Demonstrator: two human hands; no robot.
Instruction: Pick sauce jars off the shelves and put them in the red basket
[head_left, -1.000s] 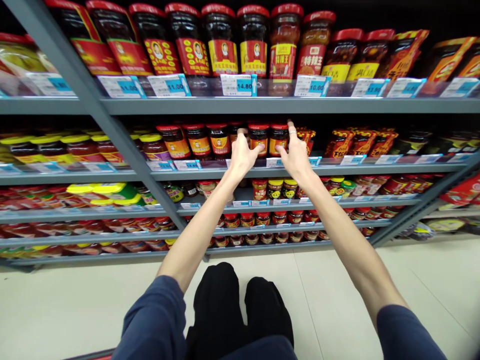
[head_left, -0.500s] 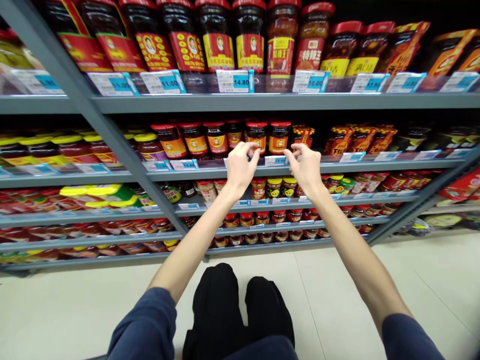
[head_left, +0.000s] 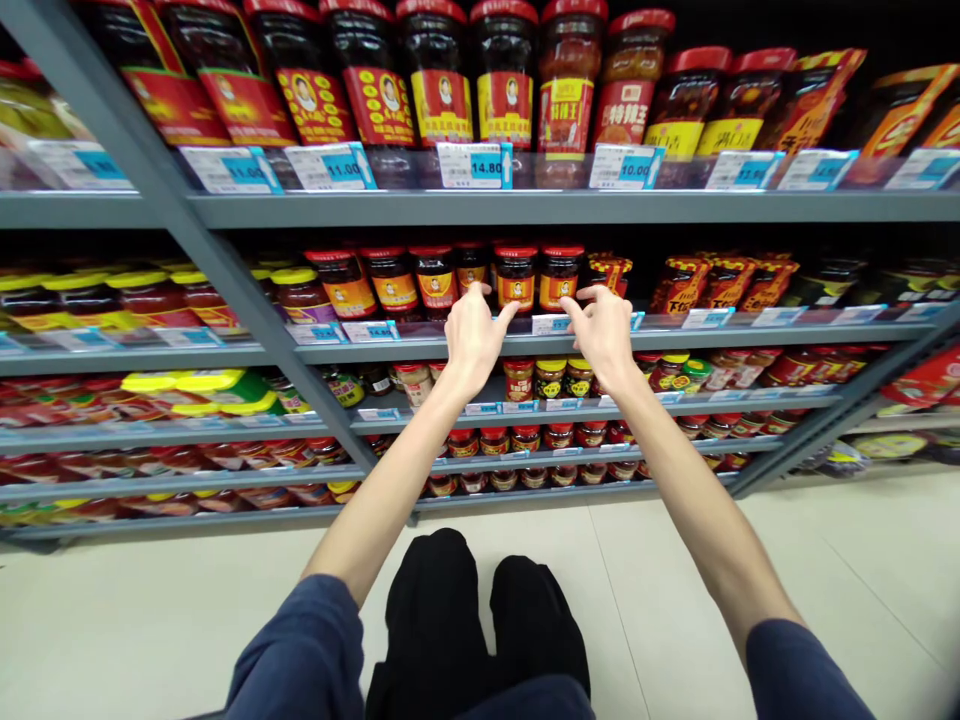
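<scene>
Along the grey steel store shelf [head_left: 187, 362], we hold the left hand [head_left: 472, 338] and right hand [head_left: 604, 335] open, empty, just below red-lidded sauce jars [head_left: 516, 280].

glass jars [head_left: 516, 280] stand along the mid-frame shelf [head_left: 720, 340], the left hand [head_left: 474, 338] and right hand [head_left: 604, 335] just before them, more jars [head_left: 439, 80] on the shelf above [head_left: 570, 208] at top of frame, the tiled floor [head_left: 150, 620] below
</scene>
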